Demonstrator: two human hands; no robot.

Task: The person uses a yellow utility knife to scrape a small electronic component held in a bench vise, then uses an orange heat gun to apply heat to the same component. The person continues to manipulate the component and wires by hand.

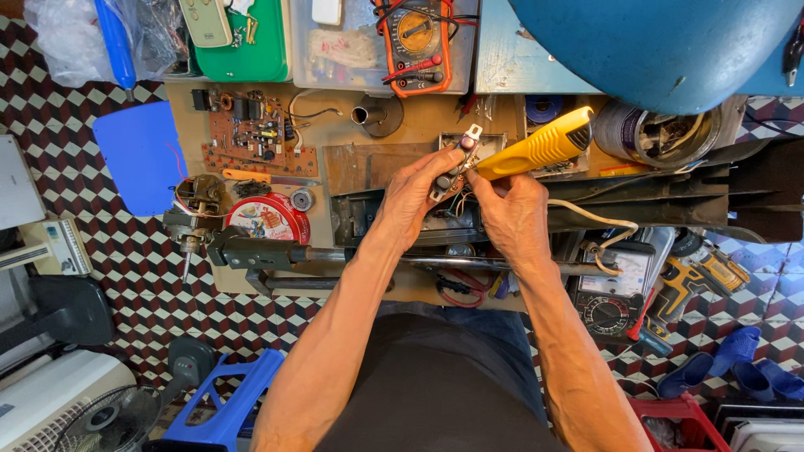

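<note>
We pinch a small switch part (456,163) in our left hand (419,197); our right hand (511,209) fingers grip the yellow soldering iron (540,146), whose tip could slip and burn a fingertip

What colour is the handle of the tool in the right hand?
Yellow, with a black end; the tool in the right hand shows clearly in the head view.

Your right hand (512,213) holds a tool with a glossy yellow plastic handle (544,144). The circuit board (261,134) shows matt brown laminate. The counter (402,125) is bare, rough wood. The round tin (270,219) is glossy painted metal.
</note>
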